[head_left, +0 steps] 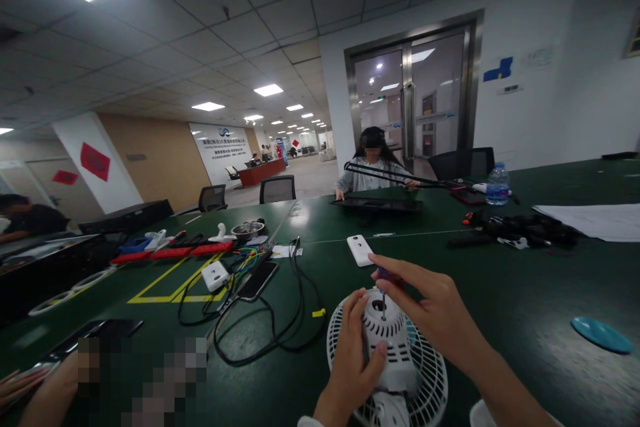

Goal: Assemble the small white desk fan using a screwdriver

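Note:
A white fan (434, 367) lies grille-down on the green table, its motor housing (395, 340) facing up. My left hand (350, 353) is wrapped around the left side of that housing. Above it, my right hand (425, 300) pinches the purple handle of a small screwdriver (383, 300). The screwdriver stands nearly upright, its thin shaft reaching down to the top of the housing; whether the tip sits in a screw cannot be made out. Just beyond the fan lies a white phone-shaped device (360, 251).
Black cables (270, 347) and a dark phone (259, 280) lie left of the fan. A teal oval piece (601, 335) is at the right. Across the table sits a person (373, 173); a water bottle (498, 185) stands at the far right. Another person's hand (55, 387) is lower left.

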`<state>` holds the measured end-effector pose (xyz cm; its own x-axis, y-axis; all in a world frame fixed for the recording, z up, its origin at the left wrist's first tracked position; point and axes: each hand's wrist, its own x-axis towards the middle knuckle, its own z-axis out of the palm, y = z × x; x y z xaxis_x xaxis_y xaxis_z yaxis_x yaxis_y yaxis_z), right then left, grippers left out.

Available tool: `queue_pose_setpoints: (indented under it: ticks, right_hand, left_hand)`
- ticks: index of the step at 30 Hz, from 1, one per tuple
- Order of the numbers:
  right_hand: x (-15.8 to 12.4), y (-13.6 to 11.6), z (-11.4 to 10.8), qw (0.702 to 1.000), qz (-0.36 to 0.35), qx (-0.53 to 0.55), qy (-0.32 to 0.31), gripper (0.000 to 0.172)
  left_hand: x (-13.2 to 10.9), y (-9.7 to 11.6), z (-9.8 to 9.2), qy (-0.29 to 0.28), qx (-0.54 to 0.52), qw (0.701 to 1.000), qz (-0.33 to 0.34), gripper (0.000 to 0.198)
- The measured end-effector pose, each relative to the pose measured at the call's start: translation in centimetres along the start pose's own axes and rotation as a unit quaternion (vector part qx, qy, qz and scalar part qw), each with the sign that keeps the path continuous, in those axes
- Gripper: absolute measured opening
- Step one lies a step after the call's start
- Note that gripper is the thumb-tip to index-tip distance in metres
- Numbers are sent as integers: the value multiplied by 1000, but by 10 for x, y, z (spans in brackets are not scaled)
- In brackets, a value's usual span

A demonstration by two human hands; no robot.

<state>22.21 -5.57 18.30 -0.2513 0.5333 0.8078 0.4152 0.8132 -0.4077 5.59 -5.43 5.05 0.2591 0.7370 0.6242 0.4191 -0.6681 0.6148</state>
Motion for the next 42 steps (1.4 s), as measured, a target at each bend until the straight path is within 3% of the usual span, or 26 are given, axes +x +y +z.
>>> queue_pose_setpoints:
  ticks: [4, 15, 25, 33, 42]
  right_hand:
    - [2, 0, 1, 999, -9, -35, 30, 23]
    - [3, -4, 5, 991, -56, -98, 70, 23]
    - [-2, -7, -2, 998, -28, -51, 16, 30]
    - [3, -7, -3, 994, -44, -89, 42, 18]
    - [1, -5, 2, 987, -48, -133, 71, 26]
  left_hand:
    - [-1, -1, 1, 4, 2, 1000, -2, 56]
    - [-4, -3, 2, -3, 11, 1000, -13, 55]
    - [-2, -1, 2, -4, -1, 1000, -7, 55]
    - [-1, 1, 1, 5, 2, 1000, 3, 54]
    - [0, 4, -1, 0, 4, 1000, 2, 55]
